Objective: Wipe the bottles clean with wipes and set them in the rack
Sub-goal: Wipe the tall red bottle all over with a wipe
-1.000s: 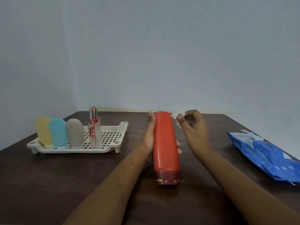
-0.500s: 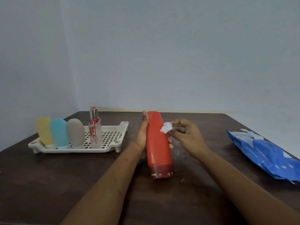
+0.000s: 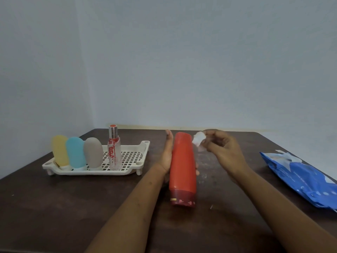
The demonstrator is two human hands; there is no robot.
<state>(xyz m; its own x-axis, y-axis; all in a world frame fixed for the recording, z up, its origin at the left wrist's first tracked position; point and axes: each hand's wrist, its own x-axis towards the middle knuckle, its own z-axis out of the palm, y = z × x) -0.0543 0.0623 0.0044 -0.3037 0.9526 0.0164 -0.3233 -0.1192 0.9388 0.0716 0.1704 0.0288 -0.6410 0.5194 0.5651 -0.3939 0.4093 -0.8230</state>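
Wiping is the step in hand. The left hand [image 3: 166, 157] curls round the red bottle [image 3: 182, 161], held over the desk [image 3: 54, 207] with its darker cap nearest the camera. The right hand [image 3: 224, 150] pinches a crumpled white wipe [image 3: 198, 140] at the bottle's far end. The bottle is smooth, glossy plastic, tall and rounded. Next, I judge, it must be stood in the perforated white rack [image 3: 127, 170], right of the clear bottle [image 3: 114, 148].

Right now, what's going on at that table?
A person is wiping a red bottle. The left hand grips it, cap end toward the person, while the right hand pinches a wadded white wipe by its far end. Four smaller bottles stand in the white rack on the left. A blue wipes pack lies on the right.
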